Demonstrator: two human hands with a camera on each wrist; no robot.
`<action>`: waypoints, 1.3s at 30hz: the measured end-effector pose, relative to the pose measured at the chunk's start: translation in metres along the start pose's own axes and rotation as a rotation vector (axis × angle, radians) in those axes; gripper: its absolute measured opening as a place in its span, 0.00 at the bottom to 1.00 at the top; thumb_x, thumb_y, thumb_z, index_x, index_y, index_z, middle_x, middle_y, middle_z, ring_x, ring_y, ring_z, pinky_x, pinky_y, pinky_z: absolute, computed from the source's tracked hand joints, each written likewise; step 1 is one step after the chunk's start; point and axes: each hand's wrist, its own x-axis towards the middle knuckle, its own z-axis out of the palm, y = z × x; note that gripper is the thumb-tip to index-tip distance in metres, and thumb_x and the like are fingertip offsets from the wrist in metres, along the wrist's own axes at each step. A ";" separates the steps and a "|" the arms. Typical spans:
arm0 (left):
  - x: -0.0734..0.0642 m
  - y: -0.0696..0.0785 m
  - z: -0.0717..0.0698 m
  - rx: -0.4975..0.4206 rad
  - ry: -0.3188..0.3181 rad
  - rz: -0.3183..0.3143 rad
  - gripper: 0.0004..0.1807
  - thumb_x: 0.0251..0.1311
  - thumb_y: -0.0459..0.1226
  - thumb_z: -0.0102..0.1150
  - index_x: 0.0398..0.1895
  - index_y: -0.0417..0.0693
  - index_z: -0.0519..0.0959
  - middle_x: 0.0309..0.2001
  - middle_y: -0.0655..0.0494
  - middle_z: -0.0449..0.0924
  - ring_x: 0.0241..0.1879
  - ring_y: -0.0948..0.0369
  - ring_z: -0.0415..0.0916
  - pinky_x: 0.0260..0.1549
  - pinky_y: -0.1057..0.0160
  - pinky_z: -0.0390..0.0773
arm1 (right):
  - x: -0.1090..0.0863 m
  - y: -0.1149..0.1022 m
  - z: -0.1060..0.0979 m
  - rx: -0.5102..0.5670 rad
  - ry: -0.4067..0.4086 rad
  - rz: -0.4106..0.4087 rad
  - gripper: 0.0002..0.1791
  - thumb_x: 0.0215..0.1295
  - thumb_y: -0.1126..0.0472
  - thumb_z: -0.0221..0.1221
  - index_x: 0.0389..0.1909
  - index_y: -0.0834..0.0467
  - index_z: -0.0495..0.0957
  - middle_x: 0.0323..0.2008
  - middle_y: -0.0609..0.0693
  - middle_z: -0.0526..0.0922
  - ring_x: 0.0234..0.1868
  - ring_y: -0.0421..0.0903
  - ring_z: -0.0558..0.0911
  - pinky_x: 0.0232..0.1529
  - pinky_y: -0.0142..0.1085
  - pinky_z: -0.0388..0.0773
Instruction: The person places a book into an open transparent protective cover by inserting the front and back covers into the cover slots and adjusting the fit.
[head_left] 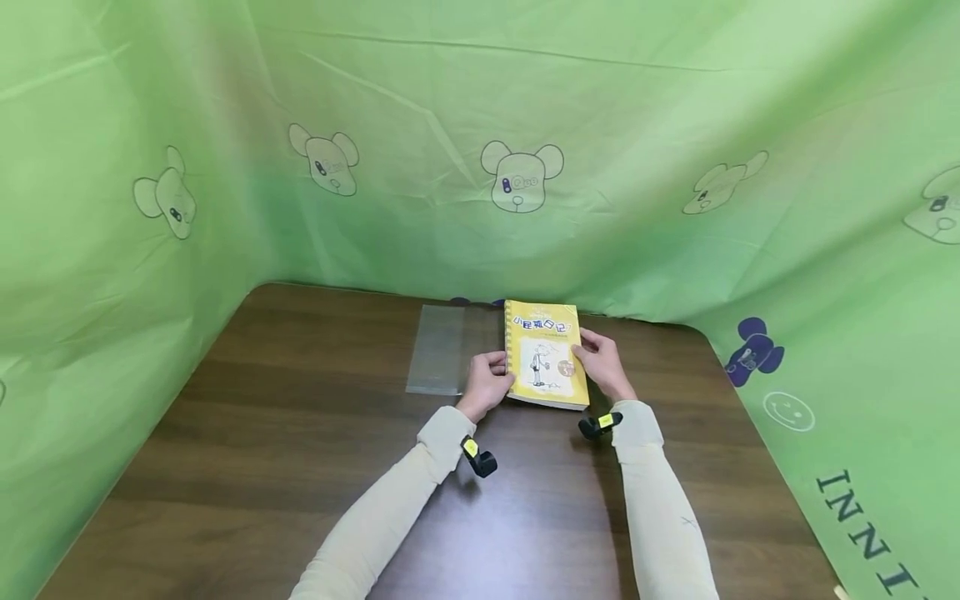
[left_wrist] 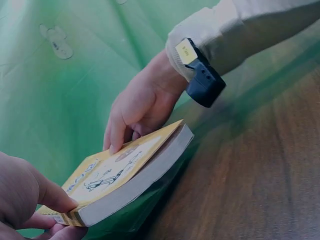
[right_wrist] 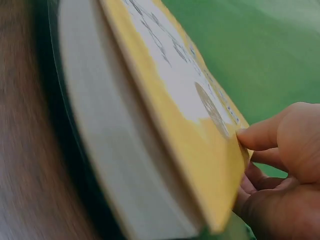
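Observation:
A yellow paperback book (head_left: 546, 354) with a cartoon figure and blue Chinese title lies face up in the head view. My left hand (head_left: 486, 386) pinches its spine edge near the lower left corner; in the left wrist view the left thumb (left_wrist: 61, 199) presses the cover and the fingers go underneath. At the opposite long edge, my right hand (head_left: 603, 364) pinches the book, thumb on the cover. The front cover stands slightly apart from the page block (right_wrist: 107, 130) in the right wrist view. A clear plastic book cover (head_left: 437, 350) spreads out left of the spine and reaches toward the book.
The brown wooden table (head_left: 262, 467) has a rounded far edge close to the book. Behind and on both sides hangs a green curtain (head_left: 420, 167) printed with bear heads. Each wrist wears a small black camera, the left camera (head_left: 480, 460) and the right camera (head_left: 598, 425).

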 end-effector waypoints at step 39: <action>0.003 -0.020 -0.012 0.482 -0.003 0.258 0.07 0.66 0.24 0.57 0.32 0.33 0.83 0.51 0.36 0.85 0.50 0.45 0.84 0.45 0.56 0.83 | 0.010 -0.003 0.022 -0.208 -0.095 -0.025 0.33 0.71 0.69 0.58 0.75 0.69 0.60 0.55 0.71 0.79 0.50 0.57 0.80 0.39 0.29 0.82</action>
